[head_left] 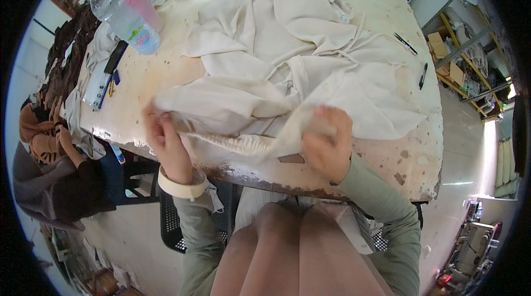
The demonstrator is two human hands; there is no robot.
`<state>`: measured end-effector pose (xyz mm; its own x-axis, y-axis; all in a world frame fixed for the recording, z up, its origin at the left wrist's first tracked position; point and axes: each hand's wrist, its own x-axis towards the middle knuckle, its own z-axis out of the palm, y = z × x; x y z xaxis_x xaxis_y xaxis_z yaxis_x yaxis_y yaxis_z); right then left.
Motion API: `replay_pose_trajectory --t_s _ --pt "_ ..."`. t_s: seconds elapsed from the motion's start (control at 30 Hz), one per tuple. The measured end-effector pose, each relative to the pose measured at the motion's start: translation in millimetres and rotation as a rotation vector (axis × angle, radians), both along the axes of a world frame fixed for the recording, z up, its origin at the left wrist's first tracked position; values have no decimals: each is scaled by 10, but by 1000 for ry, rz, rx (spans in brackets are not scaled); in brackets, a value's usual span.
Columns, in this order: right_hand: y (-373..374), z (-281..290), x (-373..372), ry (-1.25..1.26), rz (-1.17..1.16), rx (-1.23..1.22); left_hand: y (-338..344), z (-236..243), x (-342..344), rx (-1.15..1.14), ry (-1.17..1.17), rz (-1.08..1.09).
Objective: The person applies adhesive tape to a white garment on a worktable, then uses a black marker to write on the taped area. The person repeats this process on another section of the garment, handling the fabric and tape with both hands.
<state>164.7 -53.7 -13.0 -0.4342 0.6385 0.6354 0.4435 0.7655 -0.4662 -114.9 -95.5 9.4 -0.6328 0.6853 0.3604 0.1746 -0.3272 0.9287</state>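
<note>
A cream cloth garment (pixel 260 30) lies crumpled over the middle of the table, with a gathered, elastic-looking edge (pixel 235 144) toward me. My left hand (pixel 164 141) is closed on the left end of that edge. At the right, my right hand (pixel 329 144) grips a raised fold of the same cloth. Motion blurs both hands, so the exact finger positions are unclear. The edge stretches between them just above the table's front. A wide pale band (pixel 181 186) circles my left wrist.
On the worn table (pixel 387 169) stand a water bottle (pixel 124 19) and a pink cup (pixel 145 9) at the far left. A pen (pixel 423 76) and a second slim tool (pixel 405 43) lie at right. Another person (pixel 52 169) sits at left; shelving (pixel 464 53) stands at right.
</note>
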Motion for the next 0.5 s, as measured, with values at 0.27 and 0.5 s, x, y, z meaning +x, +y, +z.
replay_pose_trajectory --t_s 0.27,0.5 --pt "-511 -49 -30 -492 805 235 -270 -23 511 -17 1193 -518" --pt "-228 -65 -52 -204 600 132 -686 -428 691 -118 665 -129"
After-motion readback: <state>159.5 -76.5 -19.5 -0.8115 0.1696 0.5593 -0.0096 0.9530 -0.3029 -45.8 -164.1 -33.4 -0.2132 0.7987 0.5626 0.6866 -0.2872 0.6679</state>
